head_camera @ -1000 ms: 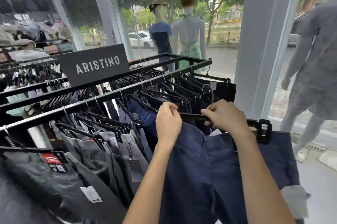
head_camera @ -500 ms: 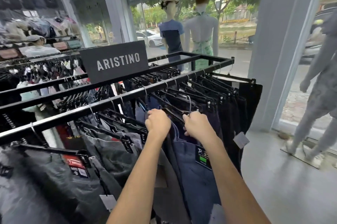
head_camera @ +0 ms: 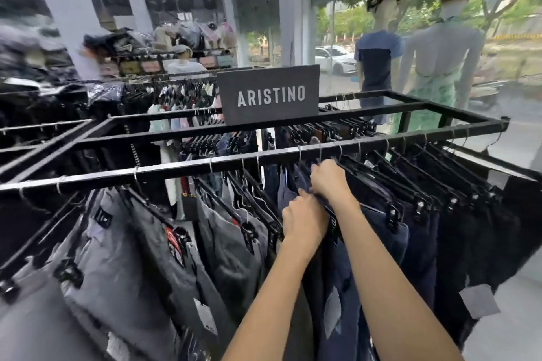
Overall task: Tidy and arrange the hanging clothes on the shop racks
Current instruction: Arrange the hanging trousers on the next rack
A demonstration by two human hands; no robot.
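Note:
A black metal rack [head_camera: 187,165] runs across the view, hung with trousers on black clip hangers. Grey trousers [head_camera: 140,266] hang on its left part, navy trousers [head_camera: 390,243] in the middle and black ones [head_camera: 481,231] to the right. Both my arms reach into the gap between the grey and navy pairs. My left hand [head_camera: 303,221] grips the top of a navy pair's hanger [head_camera: 333,218]. My right hand [head_camera: 330,181] is curled round the same hanger a little higher, just under the rail. The fingertips of both hands are hidden among the cloth.
A dark sign reading ARISTINO [head_camera: 269,95] stands on the rack's middle bar. Two mannequins [head_camera: 378,67] stand at the window behind. More racks and shelves of clothes and caps [head_camera: 176,46] fill the left and back. Bare floor [head_camera: 516,302] lies to the right.
The navy pair I held out in front of the rack now hangs on the rail among the others. Both hands have moved in towards the rail. My view has swung left.

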